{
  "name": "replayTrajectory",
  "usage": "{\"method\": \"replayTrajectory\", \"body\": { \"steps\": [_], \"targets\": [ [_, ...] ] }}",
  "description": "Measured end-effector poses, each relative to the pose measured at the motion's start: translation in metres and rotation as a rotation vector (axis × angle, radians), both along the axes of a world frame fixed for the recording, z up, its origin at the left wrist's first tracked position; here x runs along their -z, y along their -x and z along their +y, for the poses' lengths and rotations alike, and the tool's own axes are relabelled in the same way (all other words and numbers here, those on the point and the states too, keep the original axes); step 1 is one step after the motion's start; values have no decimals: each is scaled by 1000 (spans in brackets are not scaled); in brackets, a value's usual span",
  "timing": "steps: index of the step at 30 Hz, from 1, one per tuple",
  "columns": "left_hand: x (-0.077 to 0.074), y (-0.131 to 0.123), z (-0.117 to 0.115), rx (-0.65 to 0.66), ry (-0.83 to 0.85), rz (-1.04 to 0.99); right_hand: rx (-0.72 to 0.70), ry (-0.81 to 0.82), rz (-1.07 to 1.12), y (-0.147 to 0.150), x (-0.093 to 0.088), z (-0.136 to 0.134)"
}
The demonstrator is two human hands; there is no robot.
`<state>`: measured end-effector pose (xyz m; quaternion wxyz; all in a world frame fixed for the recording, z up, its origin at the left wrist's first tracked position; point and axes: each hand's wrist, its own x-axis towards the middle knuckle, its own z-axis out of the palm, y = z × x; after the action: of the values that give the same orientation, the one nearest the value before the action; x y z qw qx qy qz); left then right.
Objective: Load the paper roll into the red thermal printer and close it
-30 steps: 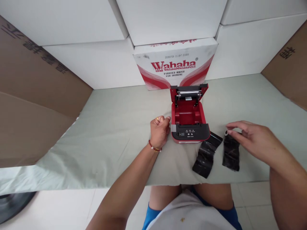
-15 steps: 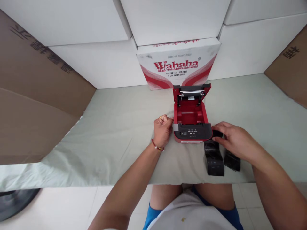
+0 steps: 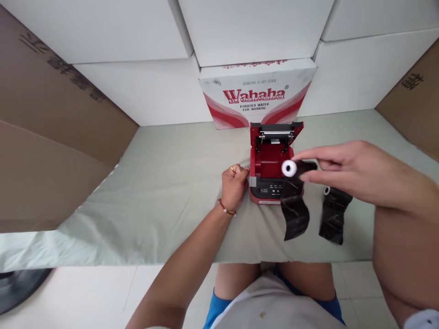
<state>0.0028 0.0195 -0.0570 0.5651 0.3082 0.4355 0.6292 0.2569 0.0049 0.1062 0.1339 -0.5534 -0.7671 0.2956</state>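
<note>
Hardest bit to make out was the front right of the red-and-black plastic printer point(image 3: 270, 167) with its lid tipped up: a roll of glossy black film on a white core point(image 3: 294, 201) and its dangling strip covered that corner and part of the right wall, and the panel markings were too tiny to read. The roll was a bit blurry too. A second roll of black film point(image 3: 334, 218), small and crinkly with a pale core end, had its upper edge partly covered by the right hand point(image 3: 350, 171), and the brown cardboard panel on the left point(image 3: 61, 137) ran out of frame, as did a dark round object point(image 3: 24, 290) in the bottom left corner. As for that hand, thumb and index were nearly together, pinching the first roll near its right end; the other fingers were curled back and mostly out of sight. The left hand point(image 3: 235, 185) was curled into a fist right up against the printer's left side, thumb side toward it, and I couldn't tell whether there was anything inside. The pinched roll sat just left of the right hand's fingertips, white core end out, raised over the printer's front right, strip hanging below. The second roll lay on the cloth-covered counter point(image 3: 171, 183), below the right hand and to the right of the hanging strip.
</note>
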Motion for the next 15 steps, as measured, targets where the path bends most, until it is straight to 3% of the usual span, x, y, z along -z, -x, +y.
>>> {"method": "replayTrajectory", "body": {
  "steps": [6,12,15],
  "targets": [
    [0,0,0,13,-2,14,65,-141,-502,80,28,36],
    [6,1,-2,-25,-48,161,66,-91,-661,93,45,48],
    [4,5,-11,-130,-224,381,63,-100,-678,96,51,52]
  ]
}}
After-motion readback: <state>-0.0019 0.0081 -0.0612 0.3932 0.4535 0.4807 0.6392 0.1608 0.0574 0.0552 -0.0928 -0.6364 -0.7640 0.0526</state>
